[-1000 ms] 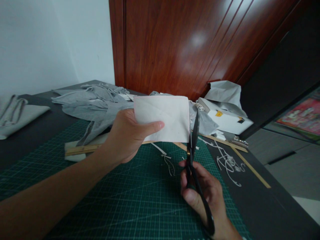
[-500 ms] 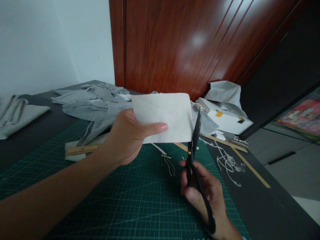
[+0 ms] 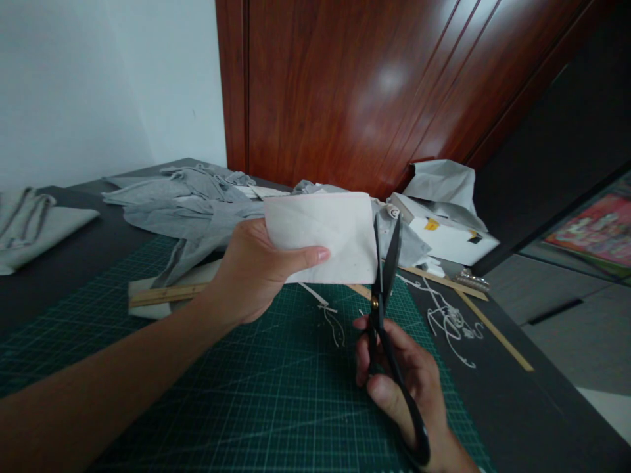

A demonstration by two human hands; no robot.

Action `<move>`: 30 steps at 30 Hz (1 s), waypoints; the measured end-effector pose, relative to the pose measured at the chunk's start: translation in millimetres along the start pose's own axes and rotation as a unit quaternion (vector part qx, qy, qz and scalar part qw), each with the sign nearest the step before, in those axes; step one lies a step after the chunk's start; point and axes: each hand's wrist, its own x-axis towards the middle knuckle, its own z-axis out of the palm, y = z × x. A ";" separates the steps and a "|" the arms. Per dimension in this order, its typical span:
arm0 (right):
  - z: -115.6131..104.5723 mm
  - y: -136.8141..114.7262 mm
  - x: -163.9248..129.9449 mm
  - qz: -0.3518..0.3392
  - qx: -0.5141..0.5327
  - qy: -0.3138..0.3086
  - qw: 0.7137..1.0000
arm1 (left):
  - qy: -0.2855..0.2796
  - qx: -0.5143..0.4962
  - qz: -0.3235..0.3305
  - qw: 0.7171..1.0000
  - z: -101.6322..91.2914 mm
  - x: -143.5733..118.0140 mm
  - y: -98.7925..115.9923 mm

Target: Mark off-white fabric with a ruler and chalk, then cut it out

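Note:
My left hand [image 3: 266, 269] pinches a white rectangular piece of cloth [image 3: 335, 223], thumb across its front and fingers hidden behind. The cloth is held up above the green cutting mat [image 3: 276, 394]. In my right hand [image 3: 409, 381] is a pair of black scissors [image 3: 382, 295], with thumb and fingers through the handles. Their blades point up and stand slightly apart, right by the cloth's right edge; whether any cloth lies between them I cannot tell.
Grey cloth [image 3: 197, 197] lies heaped at the back left, folded cloth [image 3: 39, 223] at the far left. A white box [image 3: 444, 230] stands at the back right. Nearer are wooden rulers [image 3: 497, 332] and tangled white cord [image 3: 453, 322]. Thin white scraps [image 3: 325, 305] lie on the mat.
The scissor blades have opened from nearly closed to apart. The cloth in my left hand has tilted and dropped slightly, with its top edge lower.

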 end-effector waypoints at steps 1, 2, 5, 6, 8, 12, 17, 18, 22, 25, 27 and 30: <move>-0.5 0.4 -0.2 0.001 -0.004 -0.001 1.000 | -0.002 0.004 0.002 1.000 -0.6 0.0 0.2; -1.1 0.4 -0.6 -0.002 -0.010 -0.002 1.000 | -0.005 0.003 0.004 1.000 -0.8 0.0 0.8; -2.4 -0.7 -1.8 -0.008 -0.024 -0.006 1.000 | -0.024 -0.027 0.012 0.999 0.9 -0.4 3.8; -2.6 -1.3 -1.9 -0.007 -0.027 -0.008 1.000 | -0.028 -0.037 0.015 0.999 1.9 -0.6 5.0; -2.7 -1.9 -1.7 -0.004 -0.032 -0.016 0.999 | -0.025 -0.053 0.018 0.998 3.9 -0.6 7.0; -1.1 0.0 -0.7 -0.009 -0.020 -0.015 1.000 | -0.010 -0.094 0.008 0.995 5.4 1.6 8.2; -0.6 0.7 -1.7 0.017 -0.013 -0.017 1.000 | -0.013 -0.127 0.039 0.991 3.4 5.7 7.1; -1.0 0.7 -2.1 0.018 -0.015 -0.019 1.000 | -0.011 -0.133 0.043 0.990 3.2 6.1 7.0; -2.0 2.3 -4.3 0.010 -0.016 -0.028 0.999 | -0.007 -0.144 0.051 0.988 4.1 6.4 7.6; -1.2 4.0 -5.6 0.017 -0.011 -0.024 1.000 | -0.003 -0.140 0.050 0.989 5.0 6.6 8.2; -0.4 4.4 -5.9 0.012 -0.012 -0.025 1.000 | 0.000 -0.133 0.049 0.990 5.1 6.8 8.6; 0.1 4.0 -6.0 0.011 -0.018 -0.024 0.999 | 0.011 -0.112 0.050 0.992 4.5 6.8 9.3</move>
